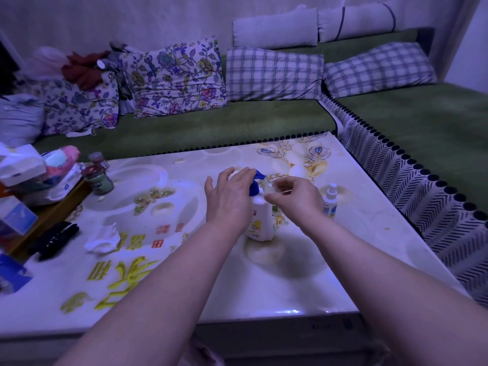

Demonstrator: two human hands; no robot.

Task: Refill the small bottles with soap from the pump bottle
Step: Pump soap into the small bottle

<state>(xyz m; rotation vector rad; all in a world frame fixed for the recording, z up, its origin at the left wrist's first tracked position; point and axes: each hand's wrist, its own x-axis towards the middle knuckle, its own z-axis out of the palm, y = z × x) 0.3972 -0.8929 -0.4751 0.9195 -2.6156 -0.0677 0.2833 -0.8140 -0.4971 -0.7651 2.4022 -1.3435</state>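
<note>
A dim, blue-tinted room: a green sofa (237,122) with cushions wraps the far and right sides of a glossy patterned surface (264,281).

The pump bottle (260,220) stands upright near the middle of the surface. Most of its white body is hidden behind the left hand (227,196), and its red-and-yellow label is too cut off to read. That hand lies over the blue pump head with its fingers straight. At 2 o'clock from the pump bottle, the right hand (295,199) pinches a clear bottle (269,187) at the spout. The clear bottle is blurred and hard to make out, and whether it holds soap cannot be told. A spray bottle (330,199) stands alone at 3 o'clock, just beside the right wrist.

The surface's near edge runs along 6 o'clock, and bare top lies between it and the pump bottle, under both forearms. The right edge sits close to the sofa's black-and-white trim.

At 9 o'clock lie a crumpled tissue (101,239) and two jars (99,178). Large yellow characters and small red seals are printed on the surface at 7 o'clock, unreadable from this angle.
</note>
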